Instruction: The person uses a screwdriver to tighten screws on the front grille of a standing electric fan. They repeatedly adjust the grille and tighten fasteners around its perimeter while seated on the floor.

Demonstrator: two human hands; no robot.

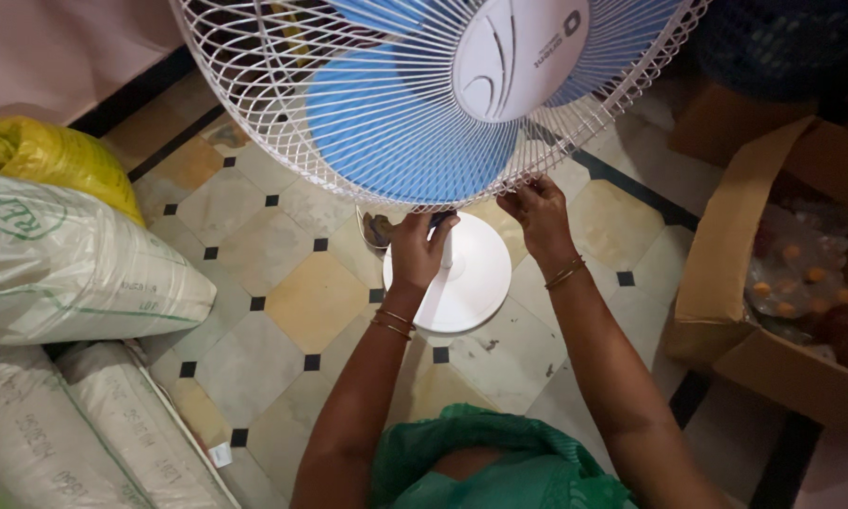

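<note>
Left hand (415, 250) grips something dark just under the fan (424, 94) grille. Right hand (540, 219) pinches the grille's lower rim, fingers together, above the base (466, 283)

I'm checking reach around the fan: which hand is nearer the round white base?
Left. The left hand is at the grille's lower edge, directly over the base by the pole. The right hand grips the grille rim farther right, off the base.
</note>
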